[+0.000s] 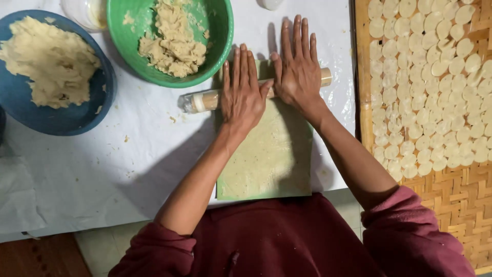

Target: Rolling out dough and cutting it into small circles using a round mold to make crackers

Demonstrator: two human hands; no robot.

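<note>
- Rolling step in hand: rolling pin (pixel 207 100) pressed across far end of flattened dough sheet (pixel 271 149), near middle of white-covered table (pixel 102 169)
- Left hand (pixel 243 95) and right hand (pixel 297 69) flat, fingers spread, palms down on pin, gripping nothing
- Forearms stretched far, elbows near body
- Next probably calls for even pressure on a pull back toward near edge

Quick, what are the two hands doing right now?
Left hand: open, flat on the rolling pin.
Right hand: open, flat on the same pin, holding nothing.
</note>
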